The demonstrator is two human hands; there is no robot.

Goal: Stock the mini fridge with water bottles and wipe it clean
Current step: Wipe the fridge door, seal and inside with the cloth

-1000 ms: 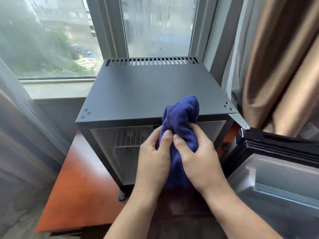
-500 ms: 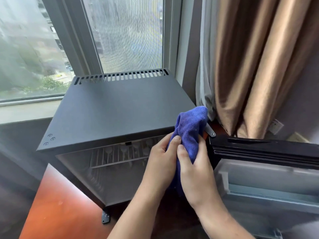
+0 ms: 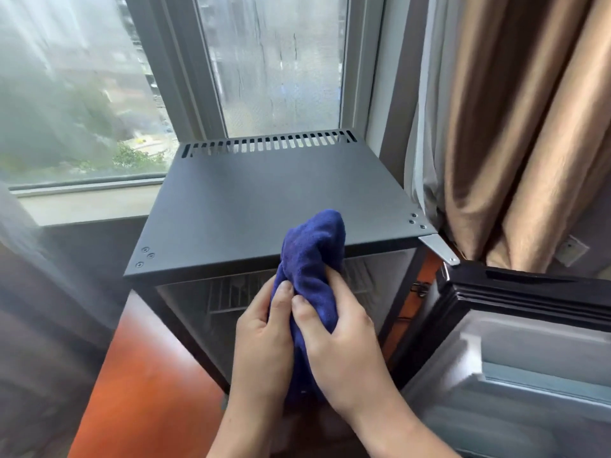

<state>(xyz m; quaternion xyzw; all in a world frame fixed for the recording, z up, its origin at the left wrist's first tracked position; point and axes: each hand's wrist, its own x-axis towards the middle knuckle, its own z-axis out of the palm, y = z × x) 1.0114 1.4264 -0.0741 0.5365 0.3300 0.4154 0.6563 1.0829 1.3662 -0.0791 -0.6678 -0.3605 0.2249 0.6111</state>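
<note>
Nearest to me, both of the person's bare hands are wrapped around a bunched blue cloth (image 3: 312, 276). The left hand (image 3: 264, 342) grips its left side with the thumb pressed into the fabric, and the right hand (image 3: 344, 345) clasps it from the right, thumb alongside the other one. The cloth sticks up out of the two fists, its top fold level with the front edge of the mini fridge (image 3: 281, 206).

The fridge stands on a reddish-brown wooden surface (image 3: 148, 375). Its door (image 3: 515, 325) hangs wide open to the right, the pale inner lining facing up toward me. Inside the cabinet, behind the hands, a wire shelf (image 3: 228, 299) is dimly visible; I cannot make out bottles there.

Past the fridge's slotted rear vent is a window (image 3: 271, 61) streaked with rain, with tan curtains (image 3: 512, 127) hanging to the right.
</note>
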